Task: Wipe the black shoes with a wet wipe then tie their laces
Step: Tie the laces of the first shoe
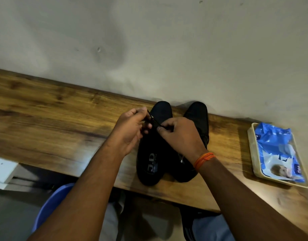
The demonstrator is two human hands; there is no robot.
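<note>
Tying stage, by the look of it: both hands are over the left-hand shoe (149, 153), working its lace (154, 121). Left hand (130, 129) has fingers curled, pinching the lace near its upper end. Right hand (179, 134) pinches the other part of the same lace, just beside the left fingertips. Lace runs short and taut between the two pinches. Can't tell whether a loop or a first knot is already formed, too dark and small.

Second shoe (196, 122) sits under and beyond the right hand, touching the first one, toes toward the wall (149, 40). Its laces are mostly hidden by the right wrist, so I can't say whether they're tied. Both shoes stand on the wooden bench (54, 119), directly below the hands.

Wipes pack (278, 153) lies in a cream tray (252, 148), well to the right of the right hand. No loose wipe visible, so wiping is probably done.

Doing this step well, my read:
- keep even tension on both ends so the knot seats flat on the tongue
- pull outward, not up, or the shoe lifts off the bench
- cinch close to the eyelets, no slack left
- keep loop sizes matched, tails short
- then check the shoe under the right hand
</note>
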